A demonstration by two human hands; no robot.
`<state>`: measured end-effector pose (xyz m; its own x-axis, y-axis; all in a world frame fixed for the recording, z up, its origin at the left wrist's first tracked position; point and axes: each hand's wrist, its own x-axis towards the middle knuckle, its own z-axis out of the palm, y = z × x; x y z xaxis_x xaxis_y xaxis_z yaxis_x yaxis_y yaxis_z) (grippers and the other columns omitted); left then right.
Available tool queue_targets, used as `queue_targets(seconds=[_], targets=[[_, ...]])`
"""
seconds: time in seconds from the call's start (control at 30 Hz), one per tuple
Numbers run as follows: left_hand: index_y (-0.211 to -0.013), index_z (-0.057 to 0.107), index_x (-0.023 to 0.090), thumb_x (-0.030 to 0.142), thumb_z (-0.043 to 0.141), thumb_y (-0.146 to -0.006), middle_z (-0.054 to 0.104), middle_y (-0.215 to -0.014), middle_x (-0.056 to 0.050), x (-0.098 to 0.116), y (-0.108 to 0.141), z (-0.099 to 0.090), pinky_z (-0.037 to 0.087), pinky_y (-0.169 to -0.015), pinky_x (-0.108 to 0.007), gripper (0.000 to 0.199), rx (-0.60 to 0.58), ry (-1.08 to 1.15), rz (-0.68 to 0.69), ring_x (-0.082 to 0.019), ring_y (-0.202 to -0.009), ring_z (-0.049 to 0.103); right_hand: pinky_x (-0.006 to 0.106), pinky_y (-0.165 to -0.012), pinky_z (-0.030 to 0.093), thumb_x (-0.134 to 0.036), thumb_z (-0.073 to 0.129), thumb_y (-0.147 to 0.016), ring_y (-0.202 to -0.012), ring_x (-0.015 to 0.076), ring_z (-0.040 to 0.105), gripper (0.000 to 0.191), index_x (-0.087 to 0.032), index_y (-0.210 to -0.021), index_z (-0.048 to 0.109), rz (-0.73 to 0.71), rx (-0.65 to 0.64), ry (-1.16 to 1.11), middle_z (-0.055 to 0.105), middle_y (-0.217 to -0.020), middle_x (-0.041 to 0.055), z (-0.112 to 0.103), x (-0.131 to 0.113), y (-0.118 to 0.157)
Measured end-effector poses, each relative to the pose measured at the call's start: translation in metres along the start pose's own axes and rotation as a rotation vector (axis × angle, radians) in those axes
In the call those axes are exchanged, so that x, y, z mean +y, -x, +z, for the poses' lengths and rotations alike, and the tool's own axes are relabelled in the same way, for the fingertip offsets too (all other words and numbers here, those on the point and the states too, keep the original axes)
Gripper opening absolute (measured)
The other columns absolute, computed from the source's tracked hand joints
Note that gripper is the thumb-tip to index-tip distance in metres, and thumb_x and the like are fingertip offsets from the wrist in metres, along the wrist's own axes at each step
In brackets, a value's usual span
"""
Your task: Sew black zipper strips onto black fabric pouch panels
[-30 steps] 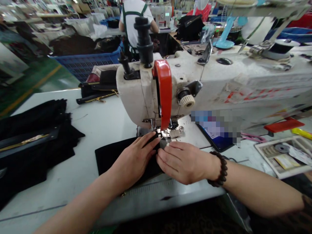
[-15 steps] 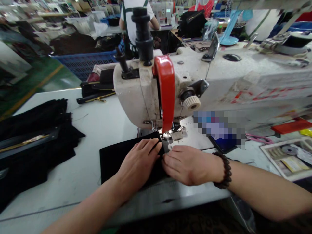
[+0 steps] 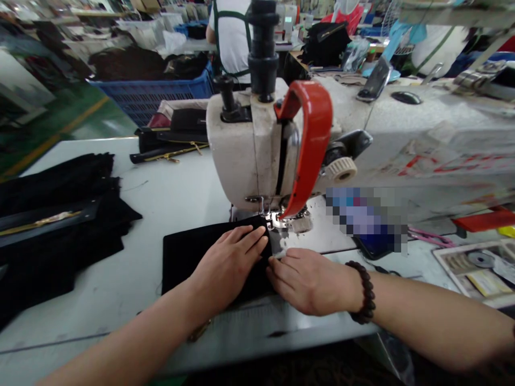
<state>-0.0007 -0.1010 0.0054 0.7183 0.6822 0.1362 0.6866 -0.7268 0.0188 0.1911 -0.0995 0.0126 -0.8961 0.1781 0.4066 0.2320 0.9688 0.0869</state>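
A black fabric piece lies on the white sewing table, its far right corner at the presser foot of the sewing machine. My left hand rests flat on the fabric, fingers stretched toward the foot. With fingers curled together, my right hand pinches the fabric's right edge; a beaded bracelet circles that wrist. A red curved guard juts from the machine head. Part of a gold zipper pull shows at the fabric's near edge, below my left wrist.
Black fabric pieces with a gold zipper are heaped at the left. Zippered black pouches lie behind the machine head. On the right are a phone, pink scissors and a parts tray. A person works beyond a blue crate.
The view has shifted, so the machine head appears farther right and the red guard more side-on. Both hands stay on the black fabric at nearly the same place by the foot.
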Motion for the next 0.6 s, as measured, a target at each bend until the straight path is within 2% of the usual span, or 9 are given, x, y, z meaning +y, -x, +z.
queue_targets(seconds=[0.27, 0.43, 0.6], targets=[[-0.111, 0.056, 0.008, 0.010, 0.053, -0.079, 0.055, -0.119, -0.012, -0.007, -0.007, -0.003, 0.047, -0.088, -0.041, 0.032, -0.016, 0.018, 0.026, -0.026, -0.107, 0.050, 0.028, -0.052, 0.038, -0.007, 0.029, -0.084, -0.056, 0.0150, 0.053, 0.032, -0.010, -0.074, 0.059, 0.022, -0.036, 0.082, 0.062, -0.071, 0.0109, 0.001, -0.001, -0.001], [-0.105, 0.060, 0.007, 0.005, 0.044, -0.080, 0.061, -0.111, -0.011, 0.006, 0.008, -0.012, 0.047, -0.090, -0.034, 0.029, -0.005, 0.088, 0.143, -0.020, -0.102, 0.056, 0.029, -0.051, 0.036, -0.005, 0.032, -0.082, -0.057, 0.0166, 0.055, 0.029, -0.008, -0.072, 0.059, -0.046, -0.050, 0.160, 0.062, -0.069, 0.0126, -0.009, -0.009, -0.001], [-0.101, 0.062, 0.008, 0.007, 0.044, -0.082, 0.061, -0.110, -0.011, 0.012, 0.021, -0.011, 0.049, -0.089, -0.033, 0.026, 0.028, 0.121, 0.132, -0.021, -0.102, 0.057, 0.030, -0.050, 0.034, -0.005, 0.032, -0.082, -0.057, 0.0167, 0.055, 0.028, -0.007, -0.071, 0.058, -0.138, -0.113, 0.231, 0.061, -0.068, 0.0138, -0.015, -0.016, -0.003]])
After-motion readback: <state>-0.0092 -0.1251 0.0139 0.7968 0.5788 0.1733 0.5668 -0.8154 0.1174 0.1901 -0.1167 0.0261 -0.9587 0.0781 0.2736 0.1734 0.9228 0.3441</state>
